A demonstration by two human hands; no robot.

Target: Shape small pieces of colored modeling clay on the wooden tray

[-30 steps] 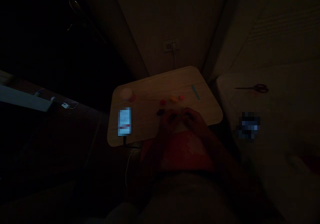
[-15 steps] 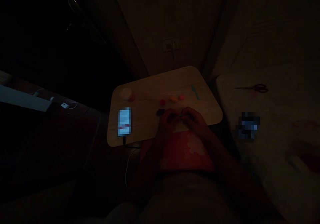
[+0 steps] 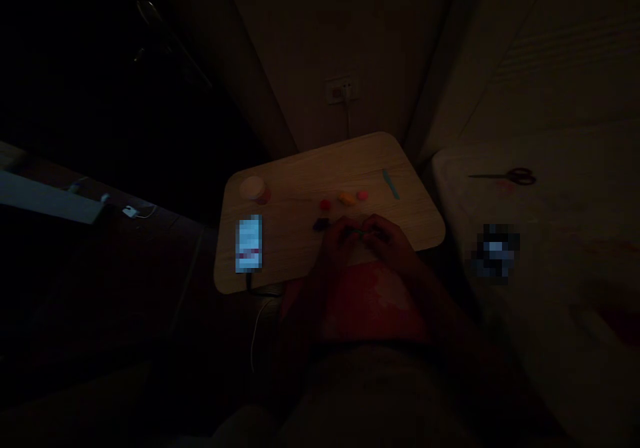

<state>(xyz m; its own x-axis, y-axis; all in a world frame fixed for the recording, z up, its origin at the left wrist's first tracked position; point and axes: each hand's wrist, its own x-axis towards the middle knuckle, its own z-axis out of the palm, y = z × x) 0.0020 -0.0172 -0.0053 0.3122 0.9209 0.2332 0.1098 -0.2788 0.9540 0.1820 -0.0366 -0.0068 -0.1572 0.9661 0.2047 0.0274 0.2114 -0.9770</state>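
Observation:
Close together over the near edge of the small wooden table point(image 3: 300, 175) are my left hand point(image 3: 339, 238) and my right hand point(image 3: 387, 236). Both have their fingers closed on a small green piece point(image 3: 360, 231), which looks like modelling clay; most of it is hidden by the fingers. Beside my left hand lies a dark lump point(image 3: 321, 224). Just beyond the hands sit a red lump point(image 3: 325, 205), an orange lump point(image 3: 346, 198) and a pink lump point(image 3: 363, 195). A flat teal tool, knife-like in outline point(image 3: 391, 185), rests farther back on the right.
At the table's left stand a lidded tub point(image 3: 254, 188) and a lit phone point(image 3: 249, 243) with a dark cable. Scissors point(image 3: 521, 177) and a blurred-out object point(image 3: 496, 255) lie on the pale surface at right. A wall socket point(image 3: 342, 90) holds a plug behind the table.
My fingers have shifted slightly around the green piece, and less of it shows now. The lumps and the tool on the table stay where they were.

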